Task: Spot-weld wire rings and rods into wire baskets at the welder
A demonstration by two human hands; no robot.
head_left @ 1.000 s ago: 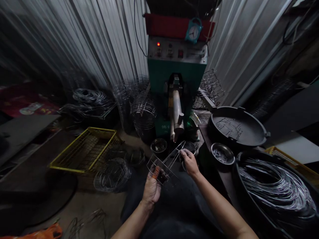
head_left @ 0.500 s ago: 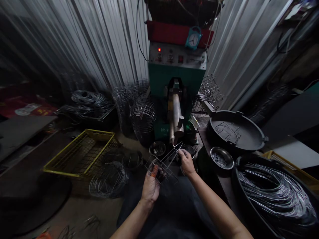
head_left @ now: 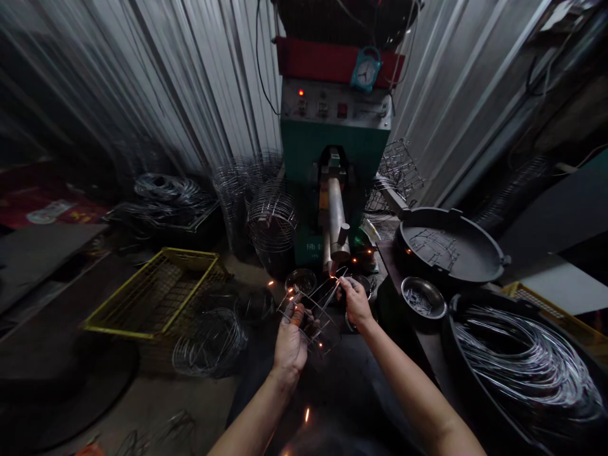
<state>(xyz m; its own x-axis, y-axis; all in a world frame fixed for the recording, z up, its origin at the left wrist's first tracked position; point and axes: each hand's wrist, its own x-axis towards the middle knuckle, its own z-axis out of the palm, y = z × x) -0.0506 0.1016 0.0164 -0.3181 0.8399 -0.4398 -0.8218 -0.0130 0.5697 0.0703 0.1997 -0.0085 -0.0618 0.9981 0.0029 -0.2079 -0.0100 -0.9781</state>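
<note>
Between my two hands is a small wire frame (head_left: 319,324) of thin metal rods, its far end at the tip of the welding machine's arm (head_left: 338,221). My left hand (head_left: 293,335) is closed around the near left side of the frame. With fingers pinched together, my right hand (head_left: 354,300) grips a wire at the frame's far right, close beside the electrode tip. Orange sparks fly from the contact point and scatter over my hands and lap. The exact wire in my right fingertips is partly hidden.
A green welding machine (head_left: 304,142) stands ahead. At right are a black round tray (head_left: 475,272), a metal bowl (head_left: 431,315) of short pieces and a tub of wire rings (head_left: 527,361). To the left lie a yellow basket (head_left: 124,330), a wire coil (head_left: 209,342) and stacked wire hoops (head_left: 270,221).
Bright sparks have appeared at the electrode tip and around my hands. My left hand has shifted slightly right; the wire frame stays held in both hands.
</note>
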